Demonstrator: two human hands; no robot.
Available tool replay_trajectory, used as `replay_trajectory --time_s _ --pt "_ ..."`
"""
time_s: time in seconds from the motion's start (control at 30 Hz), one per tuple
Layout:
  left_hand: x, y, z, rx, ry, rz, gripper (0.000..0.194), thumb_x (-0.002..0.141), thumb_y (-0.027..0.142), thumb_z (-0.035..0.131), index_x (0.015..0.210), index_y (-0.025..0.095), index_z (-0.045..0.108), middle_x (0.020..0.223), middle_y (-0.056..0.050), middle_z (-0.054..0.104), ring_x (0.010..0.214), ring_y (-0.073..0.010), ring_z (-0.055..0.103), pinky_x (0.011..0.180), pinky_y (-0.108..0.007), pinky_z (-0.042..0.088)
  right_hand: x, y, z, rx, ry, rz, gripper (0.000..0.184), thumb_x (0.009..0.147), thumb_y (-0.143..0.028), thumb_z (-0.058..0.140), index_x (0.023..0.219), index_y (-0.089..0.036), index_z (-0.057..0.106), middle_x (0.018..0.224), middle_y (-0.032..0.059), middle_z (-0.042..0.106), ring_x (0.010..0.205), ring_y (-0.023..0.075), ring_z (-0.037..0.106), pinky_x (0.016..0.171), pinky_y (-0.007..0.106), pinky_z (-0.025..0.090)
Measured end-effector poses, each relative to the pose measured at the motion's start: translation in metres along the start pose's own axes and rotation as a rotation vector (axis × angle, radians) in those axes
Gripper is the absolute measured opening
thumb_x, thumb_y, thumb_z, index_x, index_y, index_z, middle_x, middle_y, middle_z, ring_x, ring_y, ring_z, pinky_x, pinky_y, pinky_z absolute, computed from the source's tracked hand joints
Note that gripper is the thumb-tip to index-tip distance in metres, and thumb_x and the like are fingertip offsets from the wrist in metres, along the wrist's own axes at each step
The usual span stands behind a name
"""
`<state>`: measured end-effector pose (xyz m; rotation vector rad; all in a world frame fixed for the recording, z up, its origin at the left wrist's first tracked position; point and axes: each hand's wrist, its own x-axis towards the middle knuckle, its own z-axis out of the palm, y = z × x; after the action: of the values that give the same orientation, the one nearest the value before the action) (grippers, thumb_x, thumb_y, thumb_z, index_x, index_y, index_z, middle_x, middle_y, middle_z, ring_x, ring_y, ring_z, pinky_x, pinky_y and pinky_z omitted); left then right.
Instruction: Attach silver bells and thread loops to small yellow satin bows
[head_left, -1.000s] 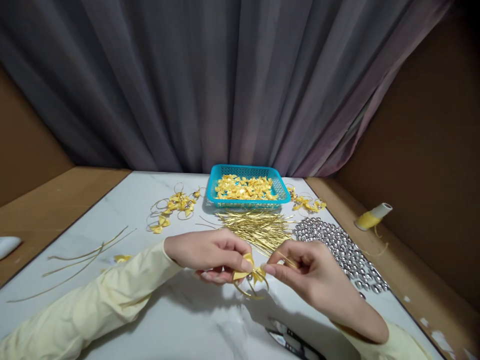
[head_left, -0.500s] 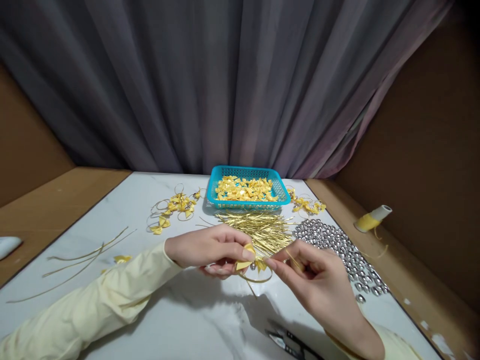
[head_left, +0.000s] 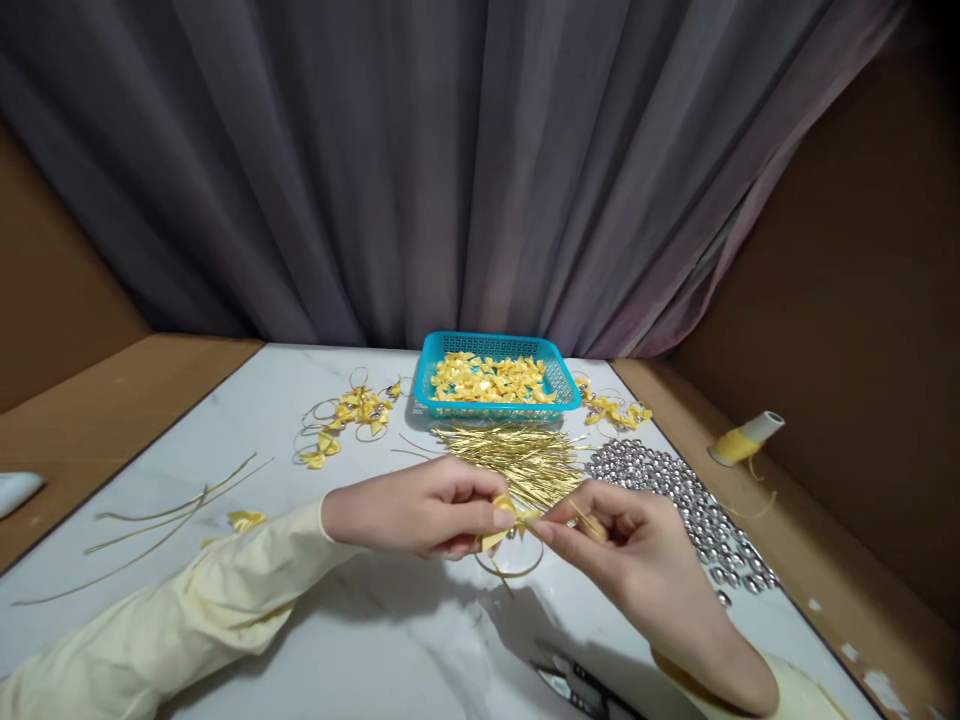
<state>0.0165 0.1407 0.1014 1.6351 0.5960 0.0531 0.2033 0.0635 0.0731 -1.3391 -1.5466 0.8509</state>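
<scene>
Yellow ribbon bow (head_left: 492,542), glossy and folded, sits above the smooth, marble-patterned tabletop (head_left: 390,640), pinched in my left hand (head_left: 427,512). Its long axis runs roughly left to right, toward my right hand (head_left: 634,555), closed on a thin gold strand (head_left: 578,511); a round cord loop (head_left: 517,576) hangs below, bowing toward me.

We are holding a single glossy yellow bow (head_left: 492,543) in the air, its nearer ribbon end jutting downward beside our left hand (head_left: 442,515) and its other side pointing toward our right hand (head_left: 622,550). Our fingers are partly covering its middle. A thin golden cord (head_left: 517,576) is hanging beneath it in a rounded loop, while a fine yellow strand (head_left: 583,516) is showing within our right hand's grip.
</scene>
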Motion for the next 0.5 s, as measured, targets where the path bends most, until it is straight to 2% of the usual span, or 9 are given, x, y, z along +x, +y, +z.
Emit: replay_trajectory --time_s 0.07,0.23,0.5 --pt "0.0001 0.0011 0.0011 0.021 0.004 0.000 0.030 0.086 0.035 0.044 0.064 0.016 0.041 0.048 0.008 0.038 0.039 -0.0041 0.030 0.038 -0.017 0.025 0.0006 0.0005 -0.0006 -0.011 0.008 -0.004 0.025 0.071 -0.036 0.063 0.060 -0.014 0.062 0.043 -0.0075 0.023 0.040 0.0060 0.020 0.038 0.020 0.015" --pt "0.0026 -0.0005 0.0005 -0.109 -0.041 -0.055 0.029 0.085 0.034 0.045 0.063 0.017 0.039 0.045 0.010 0.034 0.035 -0.0038 0.025 0.033 -0.016 0.019 0.0037 0.0004 -0.0007 0.001 -0.010 0.051 0.025 0.070 -0.037 0.064 0.060 -0.014 0.064 0.044 -0.0063 0.025 0.042 0.0066 0.022 0.038 0.021 0.016" --pt "0.0017 -0.0030 -0.0004 -0.167 -0.030 -0.024 0.027 0.086 0.034 0.047 0.065 0.016 0.042 0.046 0.009 0.035 0.035 -0.0027 0.026 0.032 -0.015 0.019 0.0092 0.0028 0.0002 0.341 -0.098 0.257 0.025 0.064 -0.036 0.071 0.060 -0.014 0.060 0.040 -0.0089 0.025 0.038 0.0042 0.021 0.038 0.019 0.014"
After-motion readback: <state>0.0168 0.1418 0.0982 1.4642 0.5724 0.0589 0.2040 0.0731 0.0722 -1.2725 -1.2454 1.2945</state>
